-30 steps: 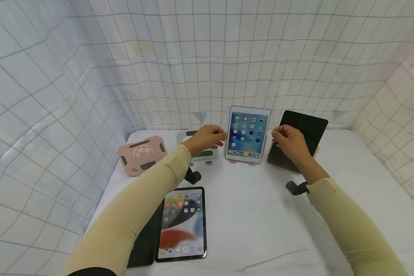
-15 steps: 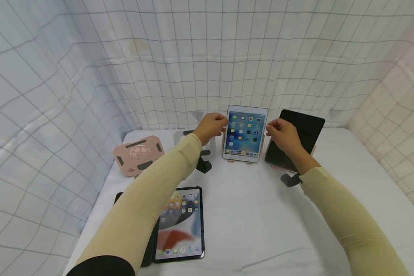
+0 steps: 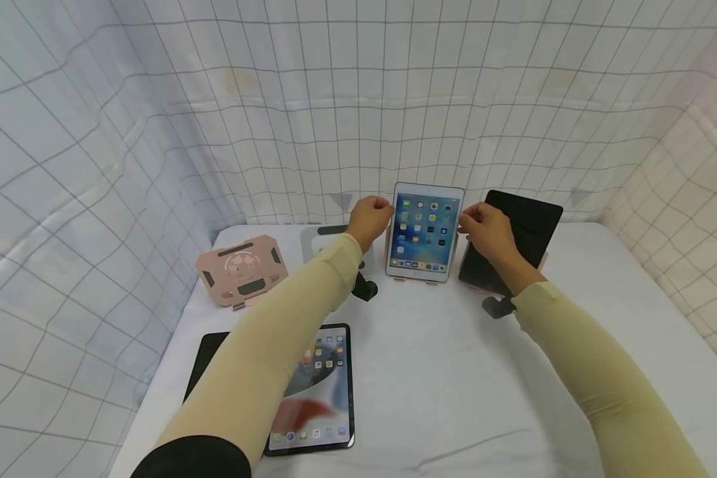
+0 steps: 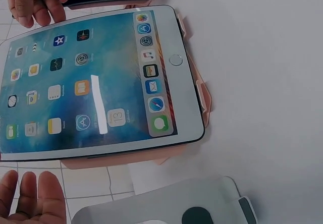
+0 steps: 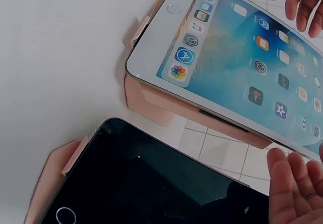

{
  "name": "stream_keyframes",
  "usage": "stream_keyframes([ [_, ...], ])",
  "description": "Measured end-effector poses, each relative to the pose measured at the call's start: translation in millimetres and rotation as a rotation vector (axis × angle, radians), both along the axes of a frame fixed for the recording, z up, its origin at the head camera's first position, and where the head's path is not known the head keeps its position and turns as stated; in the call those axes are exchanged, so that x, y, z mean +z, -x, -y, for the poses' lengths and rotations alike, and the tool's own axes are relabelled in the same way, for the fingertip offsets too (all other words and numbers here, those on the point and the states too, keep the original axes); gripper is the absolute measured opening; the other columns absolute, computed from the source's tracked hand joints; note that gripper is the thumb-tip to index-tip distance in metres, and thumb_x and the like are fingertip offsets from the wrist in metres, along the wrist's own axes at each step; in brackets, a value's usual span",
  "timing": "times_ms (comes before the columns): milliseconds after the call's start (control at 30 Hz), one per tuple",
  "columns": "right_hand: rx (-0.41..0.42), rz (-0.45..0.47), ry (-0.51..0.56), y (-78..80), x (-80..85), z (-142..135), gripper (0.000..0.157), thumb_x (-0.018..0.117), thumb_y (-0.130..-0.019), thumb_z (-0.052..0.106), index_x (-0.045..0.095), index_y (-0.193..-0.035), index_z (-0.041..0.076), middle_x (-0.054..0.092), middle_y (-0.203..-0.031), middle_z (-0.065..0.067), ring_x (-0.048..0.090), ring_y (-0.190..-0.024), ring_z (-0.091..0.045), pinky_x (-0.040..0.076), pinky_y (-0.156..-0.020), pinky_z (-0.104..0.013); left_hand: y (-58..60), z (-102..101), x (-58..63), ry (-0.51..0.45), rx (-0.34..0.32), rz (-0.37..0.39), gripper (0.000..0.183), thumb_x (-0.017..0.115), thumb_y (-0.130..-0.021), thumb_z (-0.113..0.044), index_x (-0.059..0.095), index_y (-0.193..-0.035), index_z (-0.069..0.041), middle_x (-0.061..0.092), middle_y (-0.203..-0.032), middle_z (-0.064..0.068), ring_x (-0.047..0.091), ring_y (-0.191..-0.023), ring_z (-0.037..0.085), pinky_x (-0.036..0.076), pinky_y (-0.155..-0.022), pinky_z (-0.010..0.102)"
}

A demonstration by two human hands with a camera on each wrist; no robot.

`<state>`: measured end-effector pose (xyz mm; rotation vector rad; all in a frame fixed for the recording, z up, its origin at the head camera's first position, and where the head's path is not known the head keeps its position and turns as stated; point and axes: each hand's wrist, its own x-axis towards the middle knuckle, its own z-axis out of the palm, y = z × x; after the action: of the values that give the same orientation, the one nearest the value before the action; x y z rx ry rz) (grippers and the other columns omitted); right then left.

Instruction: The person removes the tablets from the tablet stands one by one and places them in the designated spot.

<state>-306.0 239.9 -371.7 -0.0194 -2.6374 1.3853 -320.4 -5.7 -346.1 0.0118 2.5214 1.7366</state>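
While your left hand (image 3: 369, 219) and right hand (image 3: 488, 230) flank the white tablet (image 3: 425, 231) (pinching or loose, I can't tell), grip its sides: likely stiff, slippery, fragile.

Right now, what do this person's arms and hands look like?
The left hand and right hand are bare. The left sleeve and right sleeve are long and pale yellow. Something black shows at the left sleeve's near end. A small dark piece juts out near each hand.
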Motion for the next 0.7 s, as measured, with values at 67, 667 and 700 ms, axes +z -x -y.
stream_keyframes([
  [67, -0.012, 0.002, 0.014, 1.8, -0.7, 1, 0.024, 0.054, -0.102, 0.022, 0.059, -0.112, 0.001, 0.067, -0.108, -0.017, 0.069, -0.098, -0.027, 0.057, -0.082, -0.04, 2.4, 0, -2.0, -0.003, 0.004, 0.016, 0.036, 0.055, -0.102, -0.026, 0.058, -0.131, -0.005, 0.059, -0.127, 0.011, 0.056, -0.114, 0.025, 0.047, -0.098, 0.039],
  [667, -0.049, -0.016, 0.048, 7.0, -11.6, 4, 0.025, 0.052, -0.104, 0.023, 0.06, -0.114, 0.001, 0.067, -0.107, -0.016, 0.067, -0.094, -0.026, 0.056, -0.082, -0.038, 6.5, -7, -11.7, -0.017, -0.011, 0.045, 0.034, 0.053, -0.104, -0.029, 0.058, -0.13, -0.007, 0.059, -0.123, 0.008, 0.056, -0.112, 0.022, 0.048, -0.096, 0.036],
  [700, -0.052, -0.018, 0.051, 6.5, -11.3, 4, 0.025, 0.052, -0.104, 0.023, 0.06, -0.113, 0.001, 0.067, -0.107, -0.016, 0.067, -0.094, -0.026, 0.056, -0.082, -0.038, 6.3, -7, -11.8, -0.019, -0.014, 0.041, 0.034, 0.053, -0.104, -0.029, 0.057, -0.129, -0.007, 0.059, -0.122, 0.008, 0.055, -0.111, 0.022, 0.048, -0.095, 0.036],
])
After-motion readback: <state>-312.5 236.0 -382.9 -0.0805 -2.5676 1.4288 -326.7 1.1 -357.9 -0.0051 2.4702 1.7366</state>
